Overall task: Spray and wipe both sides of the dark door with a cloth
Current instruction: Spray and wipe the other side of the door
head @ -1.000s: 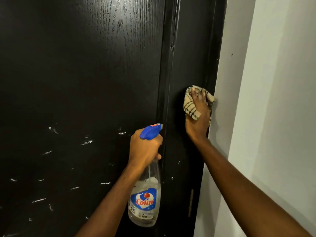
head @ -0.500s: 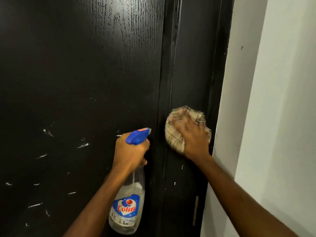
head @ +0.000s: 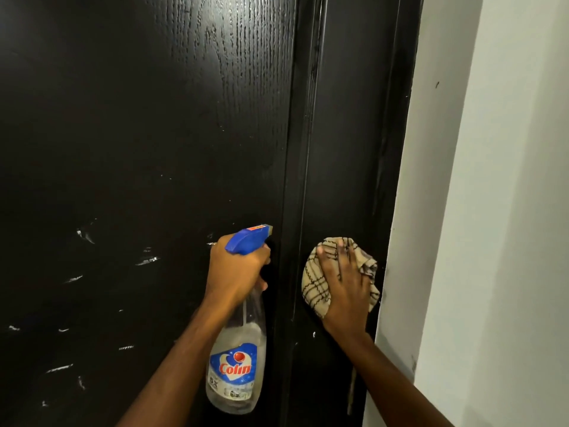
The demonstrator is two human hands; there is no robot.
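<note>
The dark wood-grain door (head: 138,149) fills the left of the view, with pale scuff marks low on its face. My left hand (head: 237,272) grips the neck of a clear spray bottle (head: 235,365) with a blue trigger head and a blue label, its nozzle close to the door's right edge. My right hand (head: 345,278) presses a beige checked cloth (head: 315,282) flat against the dark door frame (head: 348,149), fingers spread over it.
A white wall (head: 492,211) runs down the right side, meeting the frame's outer edge. A small metal strip (head: 351,392) shows low on the frame.
My right hand slid the cloth down the frame from about chest height and a little to the left. The left hand with the bottle stayed about where it was.
</note>
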